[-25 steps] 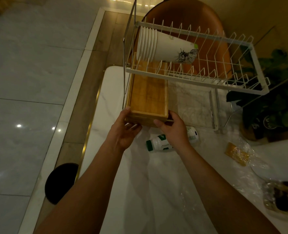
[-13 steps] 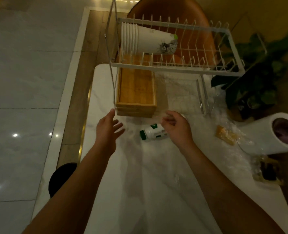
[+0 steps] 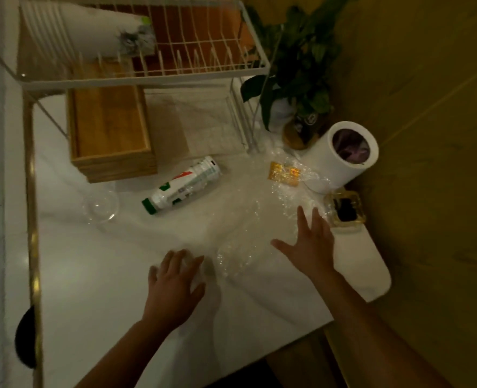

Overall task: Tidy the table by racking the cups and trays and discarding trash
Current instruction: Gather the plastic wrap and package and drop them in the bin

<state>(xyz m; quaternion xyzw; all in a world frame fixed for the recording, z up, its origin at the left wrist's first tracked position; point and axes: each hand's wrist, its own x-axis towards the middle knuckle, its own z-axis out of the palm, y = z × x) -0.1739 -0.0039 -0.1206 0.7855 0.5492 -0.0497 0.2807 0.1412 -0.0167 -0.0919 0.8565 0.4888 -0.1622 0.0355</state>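
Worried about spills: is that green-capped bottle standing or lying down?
Lying down: the bottle rests on its side on the table, cap on.

White wire dish rack (image 3: 147,79): coated metal, matt.
On it: stacked white paper cups (image 3: 100,35), matt.
Beneath it: stacked oblong wooden trays (image 3: 108,127), smooth, grained.
Before it: white marble-look tabletop (image 3: 105,275), glossy; white plastic bottle (image 3: 184,184), green cap; clear crinkled plastic film (image 3: 240,259), shiny.

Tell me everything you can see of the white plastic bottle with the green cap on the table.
The white plastic bottle lies on its side on the white marble table, capped, its green cap pointing to the near left. Its label bears green and red marks, too blurred to read. It rests beside the stacked wooden trays, apart from them. Neither the left hand nor the right hand touches it.
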